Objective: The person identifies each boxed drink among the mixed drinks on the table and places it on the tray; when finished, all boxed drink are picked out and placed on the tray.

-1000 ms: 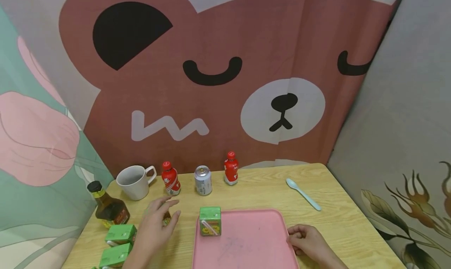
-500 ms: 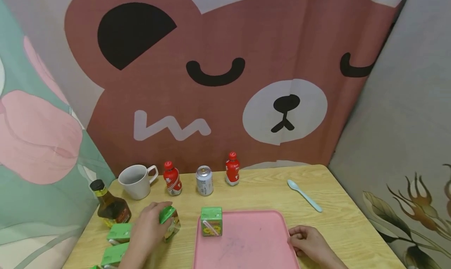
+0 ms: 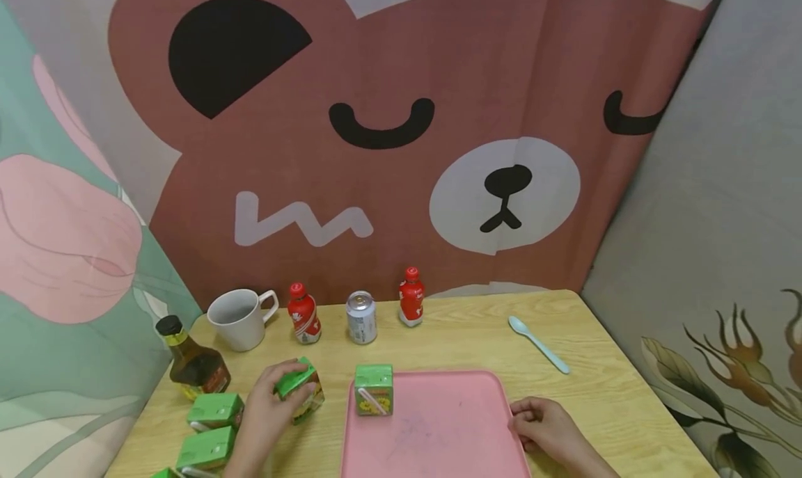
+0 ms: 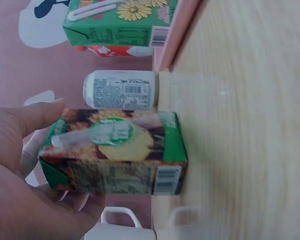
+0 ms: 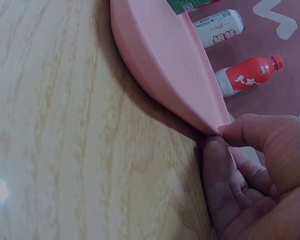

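My left hand [image 3: 263, 410] holds a green juice box [image 3: 310, 399] between thumb and fingers, left of the pink tray [image 3: 451, 422]. In the left wrist view that juice box [image 4: 120, 150] has a brown printed side with a straw in clear wrap; the thumb lies on one side and the fingers on the other. My right hand [image 3: 548, 428] pinches the tray's right rim, seen closely in the right wrist view, thumb above and fingers beneath. Another green juice box [image 3: 374, 392] stands upright in the tray's far left corner.
Several more juice boxes [image 3: 207, 448] stand left of my left forearm. Along the back are a brown bottle [image 3: 199, 367], a mug [image 3: 241, 325], two red bottles [image 3: 304, 318] and a silver can [image 3: 361, 319]. A pale blue spoon [image 3: 539, 344] lies right, near the wall.
My left hand has gone from reaching over the juice box with spread fingers to holding it, and the box now leans. The right hand stays at the tray's rim.
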Demonstrator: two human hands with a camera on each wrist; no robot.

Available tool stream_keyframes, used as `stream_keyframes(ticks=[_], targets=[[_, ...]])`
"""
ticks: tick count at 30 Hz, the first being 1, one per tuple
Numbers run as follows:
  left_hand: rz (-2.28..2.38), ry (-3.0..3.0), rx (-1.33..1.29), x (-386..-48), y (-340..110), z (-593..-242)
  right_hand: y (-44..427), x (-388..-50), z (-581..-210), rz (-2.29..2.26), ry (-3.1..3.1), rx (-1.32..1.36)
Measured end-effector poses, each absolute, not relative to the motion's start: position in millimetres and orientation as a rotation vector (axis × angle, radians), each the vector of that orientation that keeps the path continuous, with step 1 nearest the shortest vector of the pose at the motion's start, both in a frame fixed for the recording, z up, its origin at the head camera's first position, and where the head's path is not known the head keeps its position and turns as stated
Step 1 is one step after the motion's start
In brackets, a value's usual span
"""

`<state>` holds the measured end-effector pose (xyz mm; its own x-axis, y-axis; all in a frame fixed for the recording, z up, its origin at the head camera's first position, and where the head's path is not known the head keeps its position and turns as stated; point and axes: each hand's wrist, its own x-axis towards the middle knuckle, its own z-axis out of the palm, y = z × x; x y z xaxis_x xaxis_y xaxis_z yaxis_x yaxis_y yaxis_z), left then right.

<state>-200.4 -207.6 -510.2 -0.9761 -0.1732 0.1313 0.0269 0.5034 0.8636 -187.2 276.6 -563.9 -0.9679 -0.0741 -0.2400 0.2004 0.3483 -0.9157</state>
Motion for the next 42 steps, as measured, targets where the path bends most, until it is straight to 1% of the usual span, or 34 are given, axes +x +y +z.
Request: stream_keyframes(ticks=[7, 20, 31, 36, 42], targets=[[-1.456, -2.550, 0.106, -198.8, -211.4, -513.2, 276.8, -187.3, -561.8, -1.684, 2.340, 0.111], [-1.240, -2.496, 0.010, -203.1, -207.9, -519.6, 278.2, -187.6, -565.7, -1.681, 2.349, 0.130], [-1.142, -2.540, -0.031, -200.9, -209.3, -516.6, 277.9, -187.8, -564.9, -1.687, 2.330, 0.105], [-1.117, -2.568, -0.103, -197.5, -207.8, -510.3, 277.6, -188.6, -564.8, -1.677, 2.336, 0.121], [-1.083, -2.539, -0.202, -193.2, -201.4, -487.7, 277.9, -188.3, -564.1, -1.674, 2.345, 0.127]])
